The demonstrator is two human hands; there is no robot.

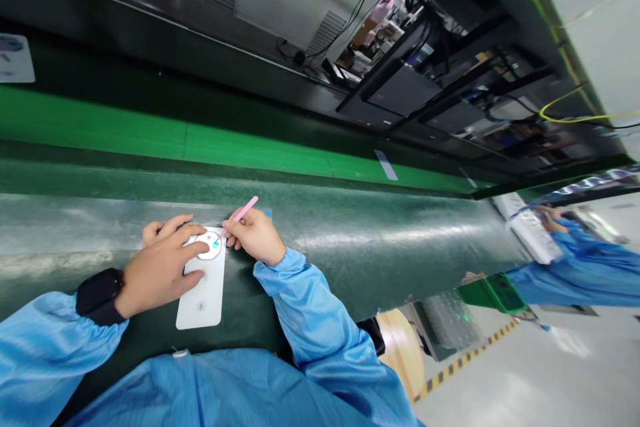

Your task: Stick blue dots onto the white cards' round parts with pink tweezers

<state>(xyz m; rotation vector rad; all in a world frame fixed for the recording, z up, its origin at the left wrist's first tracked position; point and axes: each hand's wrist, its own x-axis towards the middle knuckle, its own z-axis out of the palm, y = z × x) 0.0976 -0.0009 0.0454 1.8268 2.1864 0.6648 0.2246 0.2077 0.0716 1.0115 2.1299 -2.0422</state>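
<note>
On the dark green belt [350, 247] a white plate [203, 297] is lying flat. The left hand [163, 265] is pressing it down with spread fingers [193, 233] — the right hand [256, 237] is pinching a pink stick [246, 209], its tip working at the round piece [210, 245] on the plate; the job seems mid-way.

No word, number or brand can be read. The white plate [200, 293] bears a small grey mark near its lower end, too small to make out. Up and right of it a white label [386, 165] looks blank; far up-left of it, a white card [15, 58] shows blurred blue print.
</note>
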